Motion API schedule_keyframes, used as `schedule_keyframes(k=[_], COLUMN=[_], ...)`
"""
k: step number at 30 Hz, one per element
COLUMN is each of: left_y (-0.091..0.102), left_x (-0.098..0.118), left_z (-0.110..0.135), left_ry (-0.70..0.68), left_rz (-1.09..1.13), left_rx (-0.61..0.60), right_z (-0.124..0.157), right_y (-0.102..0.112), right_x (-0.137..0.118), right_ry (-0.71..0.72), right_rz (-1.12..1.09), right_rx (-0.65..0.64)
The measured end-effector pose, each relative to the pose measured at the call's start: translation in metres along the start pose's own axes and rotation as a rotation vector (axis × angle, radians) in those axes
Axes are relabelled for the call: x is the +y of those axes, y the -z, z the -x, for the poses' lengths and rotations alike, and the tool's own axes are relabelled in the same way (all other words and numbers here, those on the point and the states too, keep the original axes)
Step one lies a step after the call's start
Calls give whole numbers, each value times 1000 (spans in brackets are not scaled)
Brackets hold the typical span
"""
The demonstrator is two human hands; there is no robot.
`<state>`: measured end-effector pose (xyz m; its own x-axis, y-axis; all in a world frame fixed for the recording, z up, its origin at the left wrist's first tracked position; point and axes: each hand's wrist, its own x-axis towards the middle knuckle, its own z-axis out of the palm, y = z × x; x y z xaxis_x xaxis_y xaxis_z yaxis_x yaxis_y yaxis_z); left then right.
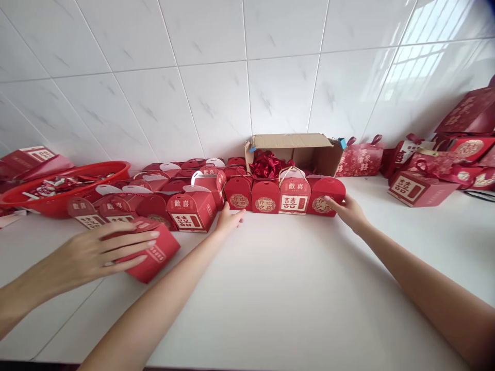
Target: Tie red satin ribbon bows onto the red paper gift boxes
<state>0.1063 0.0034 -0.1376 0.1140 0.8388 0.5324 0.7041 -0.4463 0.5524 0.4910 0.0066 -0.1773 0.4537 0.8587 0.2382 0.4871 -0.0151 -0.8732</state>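
A row of red gift boxes with gold and white labels stands in front of me, held at its two ends between my hands. My left hand (pixel 231 220) is at the lower left corner of the leftmost box (pixel 238 195), thumb in front and its other fingers mostly hidden along the side. At the right end, my right hand (pixel 351 212) grips the last box (pixel 325 196), thumb on its front face and fingers round its side. Between them are a box with a round gold emblem (pixel 266 198) and a white-labelled box (pixel 293 191).
Another person's hand (pixel 93 252) holds a tilted red box (pixel 154 252) at left. More boxes (pixel 189 208) stand behind it, near a red basin (pixel 58 206) of wrapped items. An open carton (pixel 294 140) holds red ribbon (pixel 266 165). Finished-looking boxes (pixel 421 188) are stacked at right.
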Motion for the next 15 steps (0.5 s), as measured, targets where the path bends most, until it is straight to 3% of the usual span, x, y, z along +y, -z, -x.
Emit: schedule_keyframes(k=[5, 6, 8, 9, 11, 13, 14, 15], left_y=[97, 116, 144, 151, 142, 104, 77, 47], left_x=[-38, -48, -64, -68, -64, -39, -20, 1], left_z=[3, 0, -2, -2, 0, -1, -5, -12], left_ry=[-108, -136, -143, -147, -137, -150, -201, -261], left_rz=[16, 35, 47, 61, 84, 124, 82, 24], left_rx=[-90, -213, -309, -491, -538, -211, -90, -49], right_z=[-7, -7, -7, -7, -6, -6, -5, -4], right_y=[-13, -14, -15, -15, -14, -14, -13, -12], right_x=[18, 19, 21, 21, 21, 20, 20, 20], right_ry=[16, 20, 24, 26, 30, 38, 44, 48], right_rz=[-56, -59, -61, -58, -50, -42, -38, -34], right_rx=[-7, -10, -13, -15, -23, -32, -36, -40])
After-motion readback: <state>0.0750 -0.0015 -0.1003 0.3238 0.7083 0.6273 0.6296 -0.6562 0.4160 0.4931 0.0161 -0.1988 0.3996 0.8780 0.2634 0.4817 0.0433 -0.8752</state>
